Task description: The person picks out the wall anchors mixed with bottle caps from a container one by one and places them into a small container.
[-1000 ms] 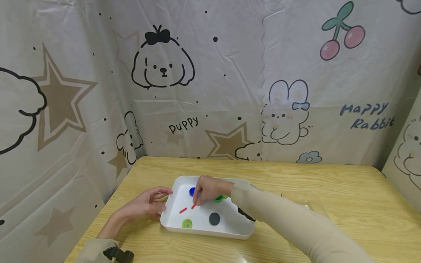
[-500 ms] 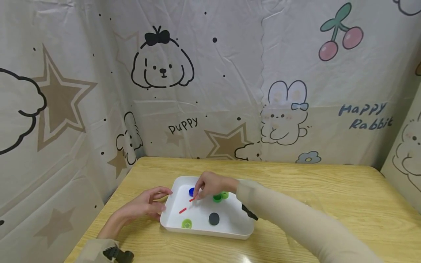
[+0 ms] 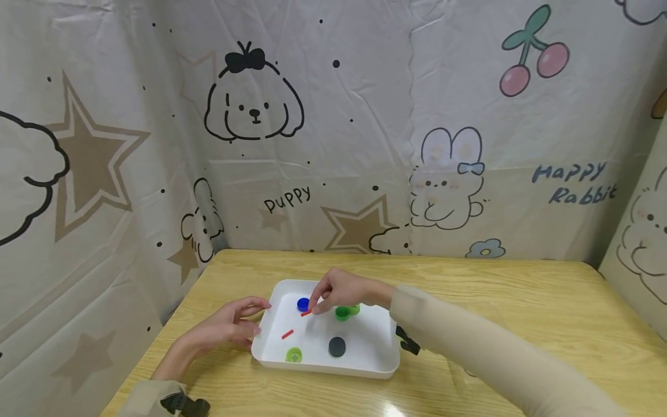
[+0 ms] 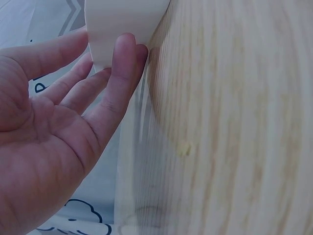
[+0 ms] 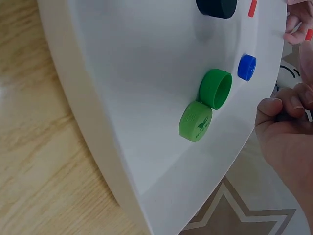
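A white tray (image 3: pixel 359 366) stands on the wooden table. Over its back left part, my right hand (image 3: pixel 341 288) pinches a short red strip (image 3: pixel 306 313) between thumb and fingertips, beside a blue bottle cap (image 3: pixel 303 304). Another red strip (image 3: pixel 288 334) lies flat in the tray. My left hand (image 3: pixel 229 324) has its fingers and thumb at the tray's left side; in the left wrist view, loosely extended fingers (image 4: pixel 122 63) touch the outer wall. A green cap (image 5: pixel 215 89) and a light green cap (image 5: pixel 195 121) sit together near the back.
Toward the tray's front lie a dark grey cap (image 3: pixel 337 347) and a lime green cap (image 3: pixel 294 354). The table (image 3: pixel 521 301) reaches back to a printed cloth backdrop (image 3: pixel 359 145). A faint clear plastic piece lies under the right forearm.
My right hand has lifted the red strip slightly and shifted it back toward the blue cap, turning it flatter. My left hand stays at the tray's side, and the view has shifted slightly.
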